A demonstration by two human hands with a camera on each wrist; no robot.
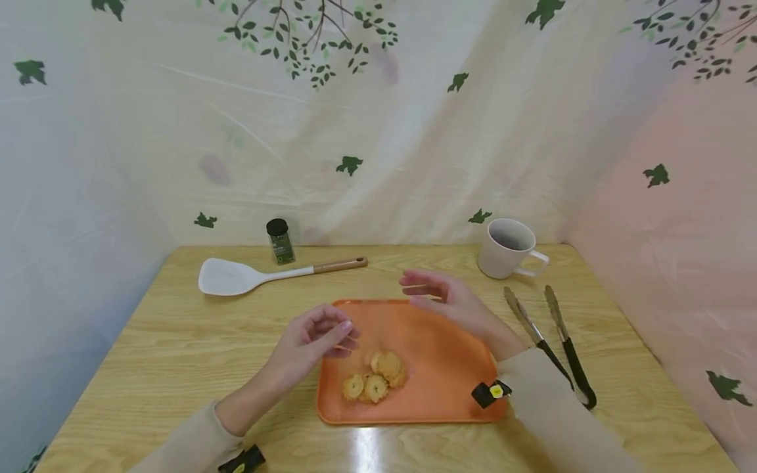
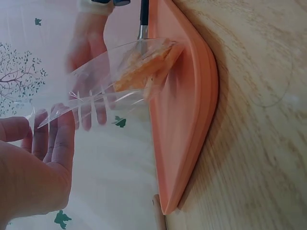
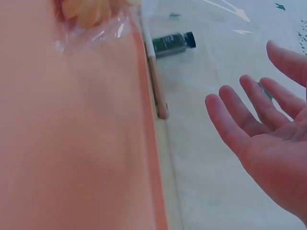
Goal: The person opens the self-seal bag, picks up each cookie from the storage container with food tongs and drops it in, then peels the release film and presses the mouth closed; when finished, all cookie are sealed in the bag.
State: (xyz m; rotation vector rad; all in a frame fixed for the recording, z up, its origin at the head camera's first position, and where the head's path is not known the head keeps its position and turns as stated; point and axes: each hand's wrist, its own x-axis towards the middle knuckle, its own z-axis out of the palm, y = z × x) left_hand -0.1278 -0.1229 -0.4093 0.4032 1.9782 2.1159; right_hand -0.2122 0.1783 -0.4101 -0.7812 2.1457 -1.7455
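A clear plastic bag [image 2: 98, 64] with several golden ring-shaped cookies [image 1: 376, 387] at its bottom hangs over the orange tray [image 1: 449, 381]. My left hand [image 1: 313, 338] pinches the bag's upper edge between thumb and fingers, as the left wrist view shows. In the head view the film is barely visible, and the cookies appear at the tray's left part. My right hand [image 1: 452, 302] is above the tray's far right part, fingers spread and relaxed, holding nothing. The right wrist view catches only a corner of the bag and some cookies [image 3: 86, 12].
A white spatula [image 1: 230, 277] with a wooden handle and a dark-capped spice jar [image 1: 282, 243] are at the back left. To the back right stands a white mug [image 1: 505, 249]. Metal tongs [image 1: 564, 328] with black handles lie right of the tray, partly behind my right forearm.
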